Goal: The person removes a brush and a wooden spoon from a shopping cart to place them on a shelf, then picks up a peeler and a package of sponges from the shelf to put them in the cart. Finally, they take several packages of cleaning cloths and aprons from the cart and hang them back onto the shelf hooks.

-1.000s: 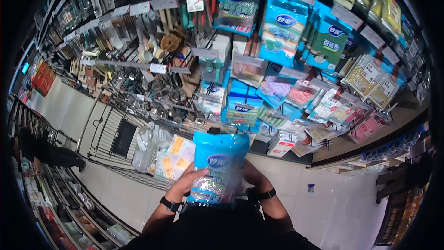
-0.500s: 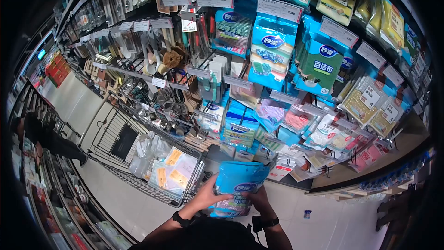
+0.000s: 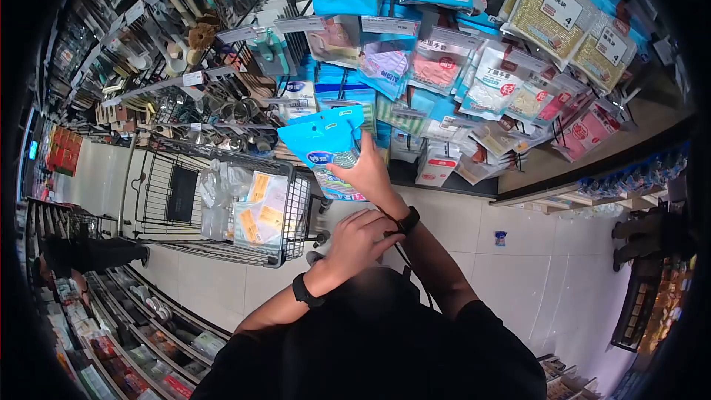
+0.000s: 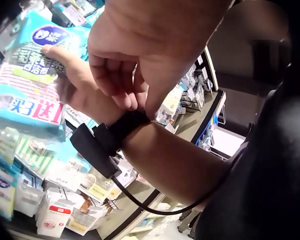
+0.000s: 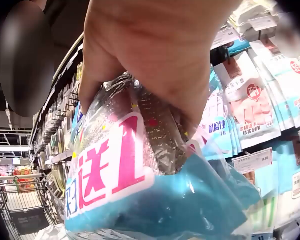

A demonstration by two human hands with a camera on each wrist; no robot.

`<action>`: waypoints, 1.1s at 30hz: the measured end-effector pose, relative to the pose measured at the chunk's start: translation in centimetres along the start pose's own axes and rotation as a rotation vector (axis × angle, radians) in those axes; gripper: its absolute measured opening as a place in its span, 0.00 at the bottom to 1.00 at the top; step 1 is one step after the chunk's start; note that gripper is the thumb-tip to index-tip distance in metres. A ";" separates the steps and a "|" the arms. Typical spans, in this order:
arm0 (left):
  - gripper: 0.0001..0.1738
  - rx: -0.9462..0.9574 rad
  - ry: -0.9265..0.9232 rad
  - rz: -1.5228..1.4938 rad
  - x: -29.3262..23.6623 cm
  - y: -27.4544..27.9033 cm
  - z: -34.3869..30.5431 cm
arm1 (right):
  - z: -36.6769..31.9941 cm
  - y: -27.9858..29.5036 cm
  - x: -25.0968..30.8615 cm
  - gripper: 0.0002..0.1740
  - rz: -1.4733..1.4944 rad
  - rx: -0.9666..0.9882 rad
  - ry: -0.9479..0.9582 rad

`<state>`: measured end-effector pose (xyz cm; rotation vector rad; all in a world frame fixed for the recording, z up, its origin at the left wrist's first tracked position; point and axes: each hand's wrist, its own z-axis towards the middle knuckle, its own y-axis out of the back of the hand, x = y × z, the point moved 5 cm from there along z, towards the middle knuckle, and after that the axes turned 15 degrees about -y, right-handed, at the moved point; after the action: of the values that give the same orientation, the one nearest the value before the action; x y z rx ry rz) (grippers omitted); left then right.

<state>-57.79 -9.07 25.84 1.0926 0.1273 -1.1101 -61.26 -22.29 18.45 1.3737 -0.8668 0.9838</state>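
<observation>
A blue and clear package (image 3: pixel 320 150) with a striped pad inside is gripped in my right hand (image 3: pixel 370 170), thumb across its front. The right wrist view shows that hand (image 5: pixel 155 45) over the crinkled plastic of the package (image 5: pixel 190 200). My left hand (image 3: pixel 355 243) reaches across to the right wrist. In the left wrist view its fingers and thumb (image 4: pixel 145 45) are curled and pinch the edge of the black wristband (image 4: pixel 132 120) there. The right hand (image 4: pixel 82 82) and the package (image 4: pixel 35 85) stand beyond it.
A shopping cart (image 3: pixel 285 252) with bagged goods (image 3: pixel 259 215) stands left of my hands. Hanging packs (image 3: pixel 496 81) and utensils (image 3: pixel 170 44) fill the shelves ahead. A small blue packet (image 3: pixel 501 238) lies on the floor. People stand at both sides.
The left hand has let go of the package and moved to the right wrist. The right hand has carried the package up and left, towards the shelves, tilting it.
</observation>
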 end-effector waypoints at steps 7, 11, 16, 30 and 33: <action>0.16 0.003 -0.031 0.113 -0.5 -0.6 -0.2 | -1.0 -0.8 -1.2 0.52 -0.199 0.030 -0.001; 0.17 0.000 0.002 0.109 -0.6 -1.6 -0.7 | -1.5 -0.6 -2.3 0.51 -0.275 0.018 -0.027; 0.16 0.034 0.052 0.108 -0.3 -2.5 -1.0 | -1.8 -1.2 -3.7 0.49 -0.374 -0.004 0.024; 0.18 0.033 0.198 0.002 2.2 -4.6 -2.5 | -0.7 -1.0 -5.9 0.46 -0.515 -0.012 -0.028; 0.15 -0.012 0.191 -0.002 2.4 -4.1 -2.3 | -0.8 -1.6 -6.2 0.47 -0.551 0.046 -0.039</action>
<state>-58.82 -8.94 20.61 1.1870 0.2852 -1.0035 -62.09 -21.77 12.08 1.5602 -0.4506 0.5532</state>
